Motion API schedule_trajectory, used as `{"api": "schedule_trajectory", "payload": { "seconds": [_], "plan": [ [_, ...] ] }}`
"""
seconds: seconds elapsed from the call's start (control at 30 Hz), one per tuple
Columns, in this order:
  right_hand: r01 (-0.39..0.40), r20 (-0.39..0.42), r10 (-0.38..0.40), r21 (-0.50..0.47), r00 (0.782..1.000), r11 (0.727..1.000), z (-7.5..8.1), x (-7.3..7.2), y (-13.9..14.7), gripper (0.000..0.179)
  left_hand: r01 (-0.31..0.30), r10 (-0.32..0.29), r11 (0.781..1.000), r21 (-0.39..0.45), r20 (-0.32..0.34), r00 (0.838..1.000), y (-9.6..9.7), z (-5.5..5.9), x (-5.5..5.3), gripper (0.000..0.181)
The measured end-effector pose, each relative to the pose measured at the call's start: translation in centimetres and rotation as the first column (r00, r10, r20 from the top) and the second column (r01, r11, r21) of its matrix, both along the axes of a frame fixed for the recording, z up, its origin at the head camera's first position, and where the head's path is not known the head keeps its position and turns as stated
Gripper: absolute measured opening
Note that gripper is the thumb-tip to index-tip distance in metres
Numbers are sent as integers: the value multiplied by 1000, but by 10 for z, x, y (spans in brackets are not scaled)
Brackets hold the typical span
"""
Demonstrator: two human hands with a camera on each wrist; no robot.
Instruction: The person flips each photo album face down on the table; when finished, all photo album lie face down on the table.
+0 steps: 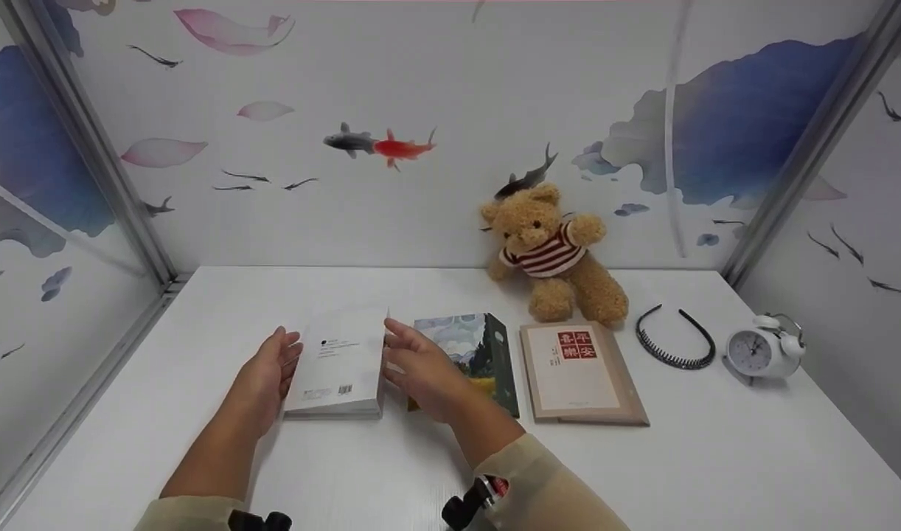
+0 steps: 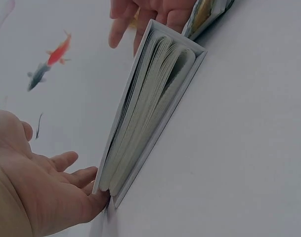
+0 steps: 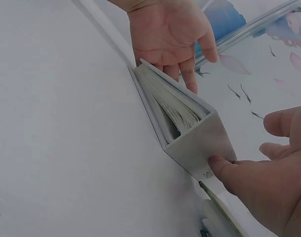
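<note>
A thick white hardcover book [image 1: 338, 372] lies flat at left centre, its barcode side up. Along its left, page-edge side is my left hand [image 1: 262, 377], fingers extended, with fingertips at the cover edges in the left wrist view. My right hand [image 1: 430, 372] is on the opposite side; its fingertips touch the spine [image 3: 202, 145], as the right wrist view shows. Neither hand's fingers are curled round the book. Partly behind the right hand lies a book with a painted landscape cover [image 1: 465, 339] and dark green spine.
Farther right lies a beige book [image 1: 576, 376] with a red square print. Behind it a teddy bear [image 1: 550, 254] in a striped shirt leans on the back wall. A black headband [image 1: 675, 358] and a white alarm clock [image 1: 764, 350] stand near the table's right edge.
</note>
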State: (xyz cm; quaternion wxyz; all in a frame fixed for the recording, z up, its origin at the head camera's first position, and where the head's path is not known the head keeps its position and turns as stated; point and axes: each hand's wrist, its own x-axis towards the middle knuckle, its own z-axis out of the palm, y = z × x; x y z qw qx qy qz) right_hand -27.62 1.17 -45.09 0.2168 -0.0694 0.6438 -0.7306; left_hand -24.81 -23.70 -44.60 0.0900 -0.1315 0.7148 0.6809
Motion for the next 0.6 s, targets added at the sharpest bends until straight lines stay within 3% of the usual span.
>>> {"api": "schedule_trajectory", "payload": {
  "seconds": [0.43, 0.5, 0.6],
  "plan": [
    [22, 30, -20, -50, 999, 999, 1, -2, -3, 59, 19, -19, 1000, 13, -20, 1000, -1, -1, 2, 79],
    [37, 27, -37, -29, 999, 999, 5, -1, -3, 58, 8, -7, 1000, 30, -29, 1000, -1, 0, 2, 77],
    [57, 2, -57, 9, 998, 998, 17, 3, -2, 57, -17, 14, 999, -28, -79, 997, 2, 4, 3, 75]
  ]
}}
